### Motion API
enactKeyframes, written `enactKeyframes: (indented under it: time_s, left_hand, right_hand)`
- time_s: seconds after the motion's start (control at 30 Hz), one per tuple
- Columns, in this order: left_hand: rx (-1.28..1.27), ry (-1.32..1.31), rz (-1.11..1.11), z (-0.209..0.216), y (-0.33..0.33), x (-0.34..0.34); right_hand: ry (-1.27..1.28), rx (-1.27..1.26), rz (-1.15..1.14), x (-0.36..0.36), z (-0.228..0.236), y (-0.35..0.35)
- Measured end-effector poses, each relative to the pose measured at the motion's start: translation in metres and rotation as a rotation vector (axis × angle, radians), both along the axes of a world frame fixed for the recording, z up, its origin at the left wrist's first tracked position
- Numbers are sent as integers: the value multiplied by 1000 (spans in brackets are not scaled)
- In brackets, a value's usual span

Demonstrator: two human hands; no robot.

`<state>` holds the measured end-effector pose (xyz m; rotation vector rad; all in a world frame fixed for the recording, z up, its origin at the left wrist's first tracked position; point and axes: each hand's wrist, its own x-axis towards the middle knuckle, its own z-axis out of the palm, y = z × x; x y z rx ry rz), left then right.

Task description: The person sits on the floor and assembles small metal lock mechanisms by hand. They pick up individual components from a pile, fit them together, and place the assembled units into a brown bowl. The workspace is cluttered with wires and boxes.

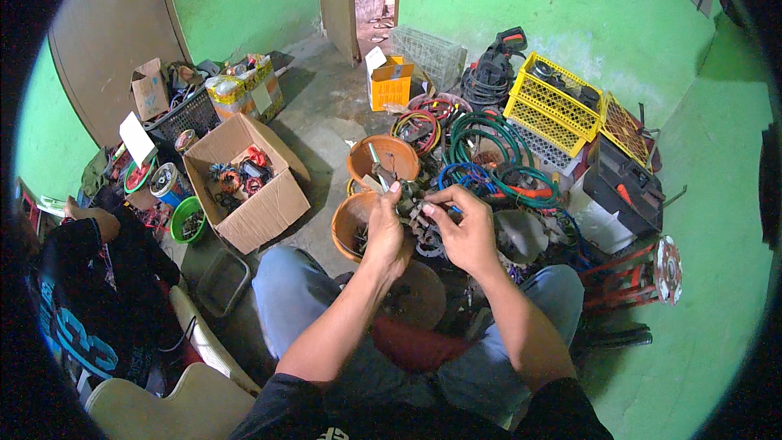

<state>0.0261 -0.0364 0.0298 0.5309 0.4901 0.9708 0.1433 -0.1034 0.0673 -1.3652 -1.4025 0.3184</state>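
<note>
Between my two hands, above my knees, is a small dark, greasy-looking metal part [410, 205]; its exact kind I cannot make out. My left hand [388, 236] grips it from the left, thumb up. From the right, my right hand [466, 232] pinches at it with thumb and forefinger. Just beyond my left hand stands an orange-brown plastic bucket [405, 151] with tools in it. A second orange bucket [342, 224] is nearer and partly hidden by that hand. Dark metal parts and cables lie beneath my right hand.
Coiled green hose [521, 143], yellow crates [544, 106] and a black toolbox [623, 187] crowd the right side. On the left stand an open cardboard box [281, 200] of wired parts and a green basin [189, 226]. A cream chair [175, 407] is at lower left.
</note>
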Motion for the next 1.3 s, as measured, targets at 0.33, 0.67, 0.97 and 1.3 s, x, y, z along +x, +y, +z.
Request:
enactKeyframes:
  time_s: [0.33, 0.67, 0.97, 1.3]
  left_hand:
    - [-58, -59, 51, 12, -1, -8]
    - [-31, -55, -32, 0, 5, -6]
    - [-74, -132, 19, 21, -6, -10]
    - [-2, -163, -16, 22, -7, -10]
  right_hand:
    - [711, -191, 202, 18, -9, 4]
    - [992, -293, 343, 23, -3, 1]
    - [1116, -205, 528, 34, 1, -2]
    - [1134, -72, 617, 68, 5, -19]
